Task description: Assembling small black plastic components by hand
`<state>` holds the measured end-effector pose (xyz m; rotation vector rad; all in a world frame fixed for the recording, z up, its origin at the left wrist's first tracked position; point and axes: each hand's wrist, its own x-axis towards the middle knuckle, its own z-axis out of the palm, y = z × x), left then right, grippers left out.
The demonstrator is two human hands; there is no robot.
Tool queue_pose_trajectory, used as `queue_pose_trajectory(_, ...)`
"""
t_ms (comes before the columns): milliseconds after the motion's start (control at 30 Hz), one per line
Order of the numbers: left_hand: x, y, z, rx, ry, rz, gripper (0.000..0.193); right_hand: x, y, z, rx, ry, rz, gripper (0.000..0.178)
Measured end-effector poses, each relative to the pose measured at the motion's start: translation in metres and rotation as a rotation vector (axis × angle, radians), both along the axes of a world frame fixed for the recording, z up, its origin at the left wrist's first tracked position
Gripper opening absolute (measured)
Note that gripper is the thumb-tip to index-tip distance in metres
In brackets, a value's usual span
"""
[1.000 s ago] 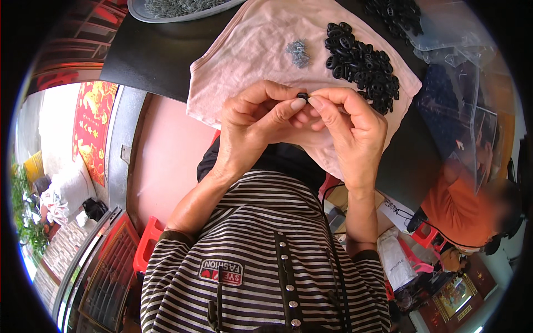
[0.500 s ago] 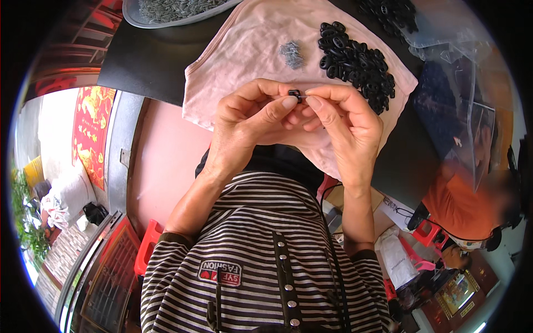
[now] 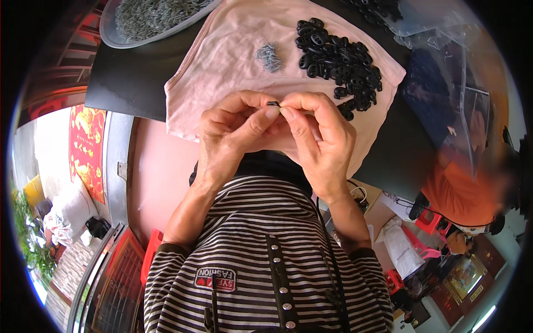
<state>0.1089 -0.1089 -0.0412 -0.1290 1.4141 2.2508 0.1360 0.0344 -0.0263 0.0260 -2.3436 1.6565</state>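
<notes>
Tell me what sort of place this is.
Probably a home or small shopfront used as a workspace: a pile of small black parts lies on pink cloth, a tub of small grey pieces stands on the dark table, and a red banner hangs at left.

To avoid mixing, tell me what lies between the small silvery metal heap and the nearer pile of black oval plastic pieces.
Head view: bare pink cloth separates the heap and the pile.

A black table (image 3: 127, 77) is carrying a pink cloth (image 3: 222, 69), on which a small pile of metal pieces (image 3: 270, 57) and a heap of black parts (image 3: 337, 58) are lying, while a tub (image 3: 135, 45) of metal pieces, a second black heap (image 3: 378, 9) and a clear bag (image 3: 433, 25) are resting nearby.
</notes>
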Motion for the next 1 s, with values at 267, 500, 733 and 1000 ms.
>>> queue_pose_trajectory(267,0.001,0.002,0.002,0.017,0.008,0.023,0.012,0.003,0.006,0.003,-0.093,-0.046,0.037,0.008)
queue_pose_trajectory(500,0.000,0.004,0.002,-0.019,0.142,-0.066,0.011,-0.014,0.044,0.018,0.113,-0.162,0.041,0.015)
queue_pose_trajectory(733,-0.005,0.001,-0.003,-0.120,0.152,-0.184,0.010,-0.045,0.043,0.011,0.645,0.001,-0.063,0.020)
queue_pose_trajectory(1000,-0.006,-0.001,-0.005,-0.049,0.173,-0.157,0.010,-0.051,0.039,0.007,0.660,-0.021,-0.027,0.024)
